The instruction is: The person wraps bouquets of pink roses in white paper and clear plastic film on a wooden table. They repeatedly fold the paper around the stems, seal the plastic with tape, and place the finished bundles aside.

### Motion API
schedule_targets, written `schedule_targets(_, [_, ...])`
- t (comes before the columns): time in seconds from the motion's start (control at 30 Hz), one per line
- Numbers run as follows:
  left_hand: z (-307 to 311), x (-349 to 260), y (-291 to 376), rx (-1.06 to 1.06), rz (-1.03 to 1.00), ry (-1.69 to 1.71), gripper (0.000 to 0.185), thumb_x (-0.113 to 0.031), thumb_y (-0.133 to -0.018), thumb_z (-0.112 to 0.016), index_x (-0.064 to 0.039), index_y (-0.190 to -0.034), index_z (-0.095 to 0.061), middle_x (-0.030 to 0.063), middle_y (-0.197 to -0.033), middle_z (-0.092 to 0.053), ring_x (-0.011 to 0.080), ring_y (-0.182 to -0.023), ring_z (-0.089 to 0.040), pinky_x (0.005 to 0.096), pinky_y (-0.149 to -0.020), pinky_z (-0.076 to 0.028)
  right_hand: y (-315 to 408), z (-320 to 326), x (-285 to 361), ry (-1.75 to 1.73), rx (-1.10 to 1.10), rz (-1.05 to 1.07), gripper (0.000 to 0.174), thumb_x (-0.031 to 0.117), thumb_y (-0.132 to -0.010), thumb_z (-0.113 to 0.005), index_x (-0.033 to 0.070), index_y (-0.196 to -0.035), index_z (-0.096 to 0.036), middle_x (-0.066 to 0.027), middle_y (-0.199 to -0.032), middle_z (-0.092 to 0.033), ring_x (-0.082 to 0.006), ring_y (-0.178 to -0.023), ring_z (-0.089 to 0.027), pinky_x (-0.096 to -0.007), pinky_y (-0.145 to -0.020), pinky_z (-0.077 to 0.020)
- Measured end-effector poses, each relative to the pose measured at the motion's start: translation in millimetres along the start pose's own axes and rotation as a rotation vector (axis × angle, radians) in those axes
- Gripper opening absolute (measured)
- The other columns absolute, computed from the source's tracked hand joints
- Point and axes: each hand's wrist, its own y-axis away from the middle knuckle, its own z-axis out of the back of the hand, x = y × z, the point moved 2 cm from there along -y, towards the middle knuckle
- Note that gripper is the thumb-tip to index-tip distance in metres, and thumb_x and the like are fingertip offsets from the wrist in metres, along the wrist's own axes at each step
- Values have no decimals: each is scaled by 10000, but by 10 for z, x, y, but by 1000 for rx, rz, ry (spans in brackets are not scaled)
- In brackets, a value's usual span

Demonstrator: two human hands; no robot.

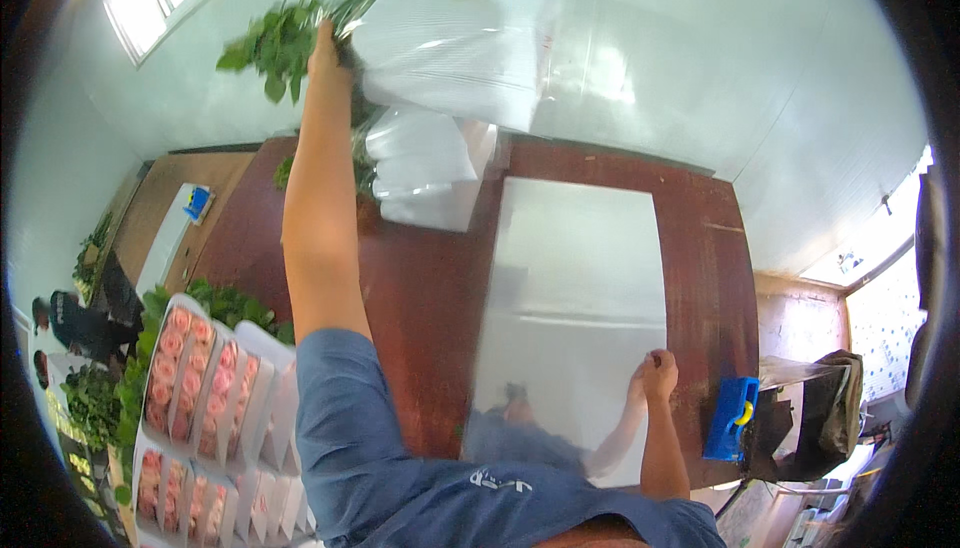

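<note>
At the far end of the table, my left hand [327, 56] grips the leafy stem end of a wrapped bunch. Green leaves [277, 45] stick out to the left of that hand, and a white wrapping in clear film [450, 41] extends to the right. Below it, more white-wrapped bunches [424, 169] lie on the red-brown table [427, 278]. My right hand [660, 377] is at the right edge of a glossy, reflective white sheet [577, 263], fingers curled. Whether it pinches the sheet's edge is unclear.
Pink rose bunches [191, 375] in cardboard sleeves stand at the lower left. A blue tape dispenser [729, 419] sits on the right table edge; another blue dispenser [198, 203] is at far left. People [86, 326] are beyond the roses. A pale wall [712, 60] borders the table's back.
</note>
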Motion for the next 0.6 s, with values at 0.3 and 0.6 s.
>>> schedule_targets(0.3, [1670, 918, -729, -190, 275, -63, 646, -452, -866, -596, -7, -1317, -467, 181, -1289, -523, 353, -1107, -565, 530, -870, -491, 2, -46, 38, 17, -19, -68, 145, 162, -775, -636, 30, -835, -636, -130, -797, -619, -301, -741, -617, -388, -690, -500])
schedule_targets(0.6, [1858, 1180, -298, -436, 110, -480, 778, -625, -890, -453, 84, -1202, -520, 245, -1160, -564, 377, -1019, -569, 514, -810, -466, -174, 36, -148, 2, 161, -30, 143, 143, -775, -670, 10, -826, -651, -130, -777, -643, -270, -728, -630, -382, -687, -508])
